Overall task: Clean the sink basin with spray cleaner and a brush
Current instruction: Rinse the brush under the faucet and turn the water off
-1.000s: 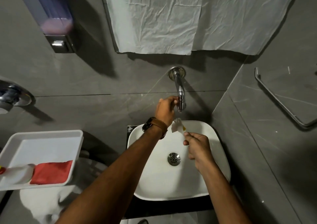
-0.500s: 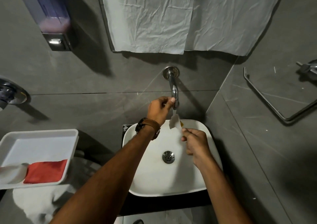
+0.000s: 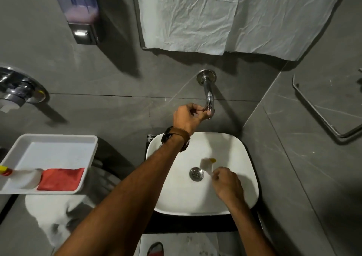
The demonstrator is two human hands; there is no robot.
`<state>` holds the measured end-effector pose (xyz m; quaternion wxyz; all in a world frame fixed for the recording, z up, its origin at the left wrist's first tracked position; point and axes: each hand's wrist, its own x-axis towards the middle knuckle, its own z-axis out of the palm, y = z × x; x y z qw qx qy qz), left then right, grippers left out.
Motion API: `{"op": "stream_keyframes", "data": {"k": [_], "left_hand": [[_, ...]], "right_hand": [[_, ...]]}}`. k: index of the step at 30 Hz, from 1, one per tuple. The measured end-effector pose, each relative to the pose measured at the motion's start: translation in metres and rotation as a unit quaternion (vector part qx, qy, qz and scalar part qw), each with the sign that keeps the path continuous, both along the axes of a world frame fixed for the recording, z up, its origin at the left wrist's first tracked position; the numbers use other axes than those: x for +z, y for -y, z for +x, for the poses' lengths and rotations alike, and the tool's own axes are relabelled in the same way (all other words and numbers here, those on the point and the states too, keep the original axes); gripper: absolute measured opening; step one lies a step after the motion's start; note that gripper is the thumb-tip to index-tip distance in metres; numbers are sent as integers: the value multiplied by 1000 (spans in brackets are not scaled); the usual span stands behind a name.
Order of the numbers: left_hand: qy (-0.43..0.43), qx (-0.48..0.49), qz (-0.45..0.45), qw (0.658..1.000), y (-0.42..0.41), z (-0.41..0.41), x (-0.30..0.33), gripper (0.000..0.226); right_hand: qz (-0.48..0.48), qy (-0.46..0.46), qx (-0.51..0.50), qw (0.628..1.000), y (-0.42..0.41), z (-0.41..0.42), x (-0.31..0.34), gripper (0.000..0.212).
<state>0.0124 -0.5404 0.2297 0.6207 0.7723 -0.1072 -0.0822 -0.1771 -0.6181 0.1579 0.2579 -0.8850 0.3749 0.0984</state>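
Note:
A white square sink basin (image 3: 235,151) sits below a chrome wall tap (image 3: 208,93), with a metal drain (image 3: 196,174) in its middle. My left hand (image 3: 188,116), with a brown watch strap on the wrist, pinches the tap's tip. My right hand (image 3: 227,183) is low inside the basin, right of the drain, and grips a small brush (image 3: 207,163) with a blurred white head and a yellow spot. A white spray bottle (image 3: 23,176) with a red and yellow nozzle lies in the white tray (image 3: 54,140) at the left.
A red cloth (image 3: 61,179) lies in the tray beside the bottle. A soap dispenser (image 3: 82,12) hangs on the grey wall at upper left, crumpled white paper (image 3: 225,14) covers the mirror, and a metal towel rail (image 3: 323,110) is on the right wall.
My right hand has dropped with the brush from under the tap's spout into the basin beside the drain. My left hand stays on the tap.

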Motion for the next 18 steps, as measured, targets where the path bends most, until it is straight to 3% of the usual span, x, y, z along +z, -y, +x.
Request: {"op": "stream_keyframes", "data": {"k": [3, 7, 12, 18], "left_hand": [[23, 33, 0, 999, -29, -1, -19, 23], [31, 177, 37, 983, -100, 7, -63, 34], [15, 350, 67, 934, -219, 19, -112, 34], [-18, 493, 78, 866, -368, 26, -159, 37]], "right_hand": [[27, 49, -2, 998, -11, 14, 10, 23], [58, 103, 58, 991, -42, 47, 17, 26], [66, 115, 193, 972, -119, 108, 7, 37], [50, 81, 402, 911, -254, 197, -32, 39]]}}
